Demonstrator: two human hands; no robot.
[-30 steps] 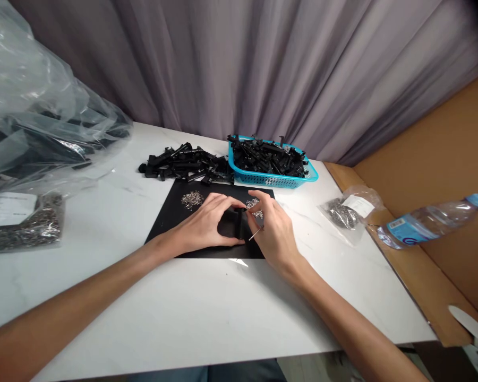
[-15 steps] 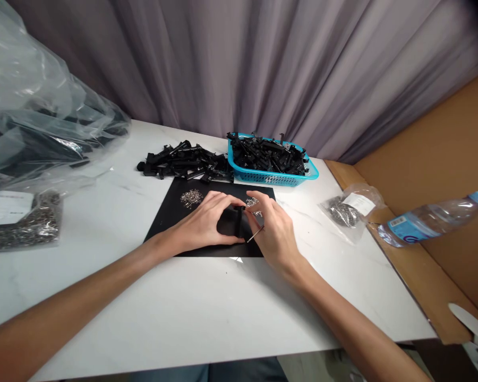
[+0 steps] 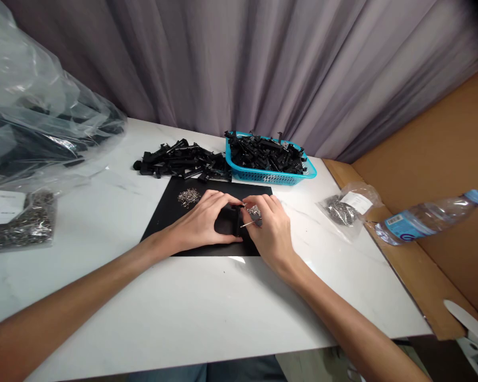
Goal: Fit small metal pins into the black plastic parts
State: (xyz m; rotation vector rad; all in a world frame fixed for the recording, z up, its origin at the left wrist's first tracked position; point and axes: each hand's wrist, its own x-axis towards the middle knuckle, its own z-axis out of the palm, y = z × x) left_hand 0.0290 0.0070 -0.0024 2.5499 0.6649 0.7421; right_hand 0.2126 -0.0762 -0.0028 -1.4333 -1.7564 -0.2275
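Observation:
My left hand (image 3: 201, 223) grips a narrow black plastic part (image 3: 238, 222), with the thumb at its near end and the fingertips at its far end. The part stands over a black mat (image 3: 159, 228). My right hand (image 3: 271, 228) has its thumb and index finger closed together at the part's far end; whatever small piece sits between those fingertips is too small to make out. A thin metal rod (image 3: 250, 223) sticks out to the left from the same hand, its other end hidden among the fingers. Small metal pins (image 3: 255, 210) lie just beyond.
A second heap of metal pins (image 3: 188, 197) lies on the mat's left. Behind are a pile of black parts (image 3: 183, 161) and a blue basket (image 3: 258, 175) full of them. Bagged pins (image 3: 40, 217), another small bag (image 3: 342, 209) and a bottle (image 3: 426, 217) flank the white table (image 3: 207, 313).
My right index finger has come in toward the black part's far end and closed on the thumb. The metal rod has swung to a flatter angle. The left hand keeps its grip.

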